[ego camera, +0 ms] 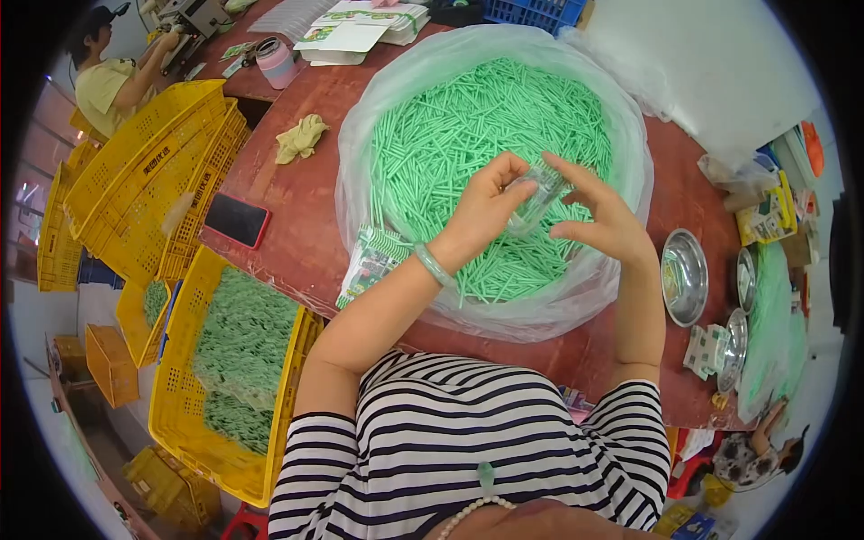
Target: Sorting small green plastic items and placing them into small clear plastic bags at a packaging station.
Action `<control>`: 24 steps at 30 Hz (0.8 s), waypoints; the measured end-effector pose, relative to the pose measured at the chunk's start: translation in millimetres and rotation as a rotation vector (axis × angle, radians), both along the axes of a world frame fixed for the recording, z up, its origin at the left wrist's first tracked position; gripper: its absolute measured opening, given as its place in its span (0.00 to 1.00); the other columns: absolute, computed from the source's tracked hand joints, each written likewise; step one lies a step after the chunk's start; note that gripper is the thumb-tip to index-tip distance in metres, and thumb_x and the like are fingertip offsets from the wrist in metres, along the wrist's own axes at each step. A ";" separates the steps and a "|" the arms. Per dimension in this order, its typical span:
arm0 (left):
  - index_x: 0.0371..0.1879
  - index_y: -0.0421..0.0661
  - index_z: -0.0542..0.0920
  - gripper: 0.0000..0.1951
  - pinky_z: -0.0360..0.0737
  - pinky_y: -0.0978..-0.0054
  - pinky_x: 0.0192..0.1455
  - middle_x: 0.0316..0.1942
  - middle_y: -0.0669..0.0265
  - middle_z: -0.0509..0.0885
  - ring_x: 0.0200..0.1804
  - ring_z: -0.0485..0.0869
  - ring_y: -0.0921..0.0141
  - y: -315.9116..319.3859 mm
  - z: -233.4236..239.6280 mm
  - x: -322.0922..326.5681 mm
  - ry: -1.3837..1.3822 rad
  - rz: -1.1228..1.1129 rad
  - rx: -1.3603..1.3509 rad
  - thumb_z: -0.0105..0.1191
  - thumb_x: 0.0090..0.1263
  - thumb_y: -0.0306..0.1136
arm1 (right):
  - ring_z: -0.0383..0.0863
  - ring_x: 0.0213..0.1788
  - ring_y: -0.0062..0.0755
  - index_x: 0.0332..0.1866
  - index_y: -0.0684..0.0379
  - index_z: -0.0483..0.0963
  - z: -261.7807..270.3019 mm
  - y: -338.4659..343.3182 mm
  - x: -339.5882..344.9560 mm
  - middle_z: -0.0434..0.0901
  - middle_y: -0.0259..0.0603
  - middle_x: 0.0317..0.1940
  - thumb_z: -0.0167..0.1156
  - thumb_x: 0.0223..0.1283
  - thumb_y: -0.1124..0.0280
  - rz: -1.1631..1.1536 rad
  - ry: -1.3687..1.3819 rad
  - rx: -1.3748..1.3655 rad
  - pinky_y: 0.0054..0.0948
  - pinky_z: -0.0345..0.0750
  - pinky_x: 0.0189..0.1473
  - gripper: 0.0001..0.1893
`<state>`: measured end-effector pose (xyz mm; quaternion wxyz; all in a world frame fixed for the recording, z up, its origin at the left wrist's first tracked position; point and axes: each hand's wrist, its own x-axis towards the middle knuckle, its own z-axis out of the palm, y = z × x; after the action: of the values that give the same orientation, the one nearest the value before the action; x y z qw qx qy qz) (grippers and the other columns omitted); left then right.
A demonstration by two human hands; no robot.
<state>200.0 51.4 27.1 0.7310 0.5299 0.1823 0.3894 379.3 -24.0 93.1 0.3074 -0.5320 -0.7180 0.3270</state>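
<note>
My left hand [496,199] pinches a small clear plastic packet [536,202] with printing on it and some green at its upper end. Beside the packet, my right hand [597,209] has its fingers spread; the index fingertip is close to the packet's top, and I cannot tell whether it touches. Both hands are above a large clear plastic bag [628,283], rolled open and heaped with thin green sticks [459,128]. Near my left wrist, a row of printed packets [371,263] with green sticks at their ends leans against the bag.
A phone [236,220] and a yellow cloth [302,138] lie on the red table [283,263]. Steel bowls [684,277] stand at the right. Left of the table, a yellow crate [223,466] holds many green packets. A person [111,88] works at a machine, far left; another person is at lower right.
</note>
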 end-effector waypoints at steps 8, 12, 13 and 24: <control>0.39 0.44 0.72 0.03 0.72 0.83 0.42 0.36 0.73 0.79 0.38 0.75 0.82 6.1 6.1 -32.2 -0.110 0.001 0.014 0.50 0.69 0.25 | 0.75 0.36 0.19 0.59 0.57 0.72 3.6 12.5 -24.8 0.77 0.33 0.33 0.64 0.50 0.82 -0.290 0.216 -0.020 0.20 0.73 0.39 0.27; 0.50 0.44 0.71 0.15 0.74 0.81 0.43 0.35 0.72 0.79 0.39 0.76 0.80 2.1 24.7 -71.0 -0.074 0.045 0.040 0.55 0.66 0.25 | 0.74 0.30 0.16 0.55 0.60 0.74 8.8 20.8 -64.1 0.75 0.31 0.26 0.61 0.52 0.84 -0.154 0.191 0.260 0.19 0.72 0.36 0.22; 0.54 0.45 0.70 0.19 0.74 0.80 0.42 0.35 0.71 0.79 0.39 0.76 0.79 -0.8 29.3 -85.6 0.013 0.031 0.078 0.57 0.64 0.26 | 0.73 0.29 0.19 0.53 0.60 0.76 9.3 27.0 -75.2 0.74 0.33 0.24 0.60 0.51 0.85 -0.103 0.193 0.211 0.21 0.71 0.35 0.20; 0.34 0.39 0.81 0.07 0.76 0.78 0.39 0.29 0.67 0.82 0.33 0.79 0.77 -30.4 27.9 -301.4 0.635 0.423 0.592 0.60 0.61 0.30 | 0.71 0.32 0.27 0.47 0.62 0.77 20.1 37.8 -182.3 0.73 0.41 0.38 0.57 0.52 0.87 0.385 -0.210 0.375 0.22 0.69 0.35 0.17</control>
<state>-101.5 21.0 54.9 0.3616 0.7593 0.3816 0.3836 197.0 13.8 113.2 0.2567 -0.3507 -0.8816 0.1840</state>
